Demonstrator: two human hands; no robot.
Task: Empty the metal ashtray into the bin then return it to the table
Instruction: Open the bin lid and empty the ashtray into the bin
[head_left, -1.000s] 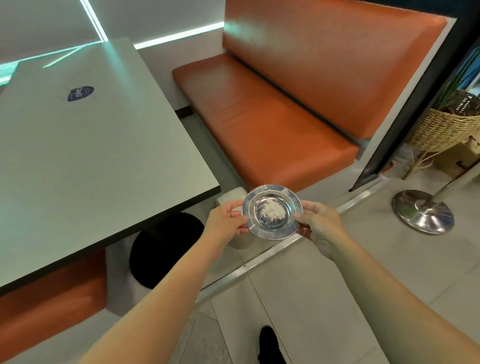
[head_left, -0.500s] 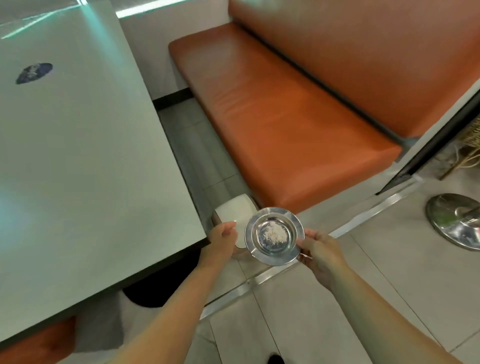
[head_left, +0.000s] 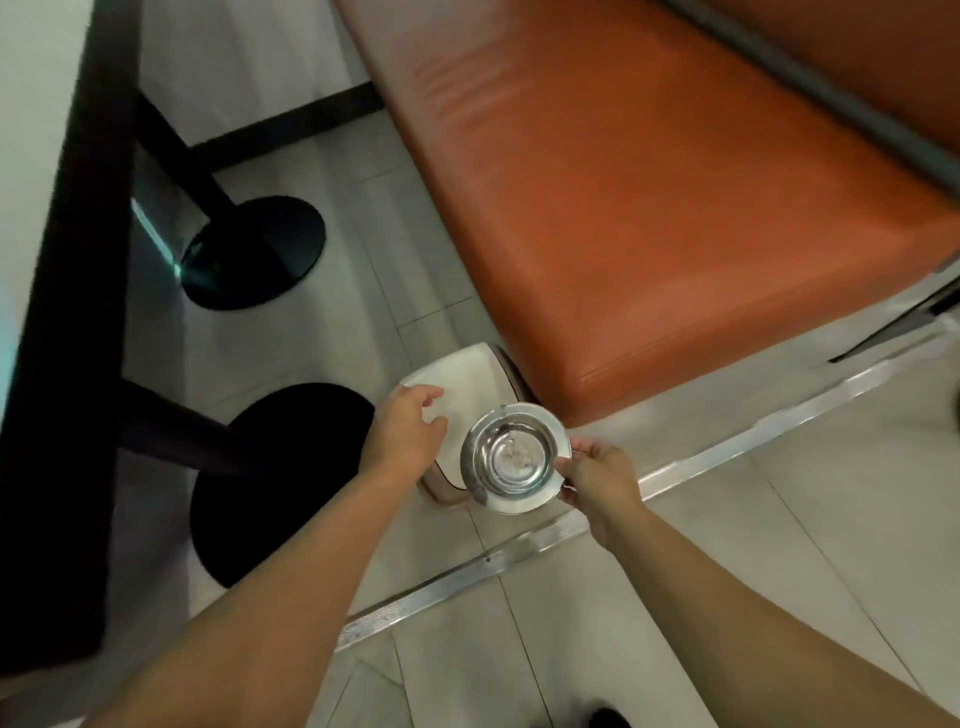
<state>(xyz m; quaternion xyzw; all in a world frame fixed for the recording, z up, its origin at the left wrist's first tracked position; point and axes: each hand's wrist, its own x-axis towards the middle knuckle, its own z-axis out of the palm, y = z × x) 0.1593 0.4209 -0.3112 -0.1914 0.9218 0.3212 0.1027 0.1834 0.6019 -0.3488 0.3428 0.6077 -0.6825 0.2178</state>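
Note:
A round metal ashtray (head_left: 514, 457) with pale ash in its bowl is held level by my right hand (head_left: 597, 475), which grips its right rim. It hovers over the near right part of a small white bin (head_left: 467, 379) with a closed lid, standing on the floor by the bench corner. My left hand (head_left: 408, 434) has let go of the ashtray and rests on the bin's lid at its left side, fingers curled over the lid edge. The table (head_left: 31, 156) shows only as a pale top with a dark edge at the far left.
An orange bench seat (head_left: 649, 197) fills the upper right, right behind the bin. Two black round table bases (head_left: 260, 249) (head_left: 249, 483) stand on the tiled floor at the left. A metal floor strip (head_left: 701, 462) runs diagonally under my arms.
The view has tipped down and closer to the bin. My left hand left the ashtray's rim and went onto the bin lid. My right hand lowered the ashtray over the bin.

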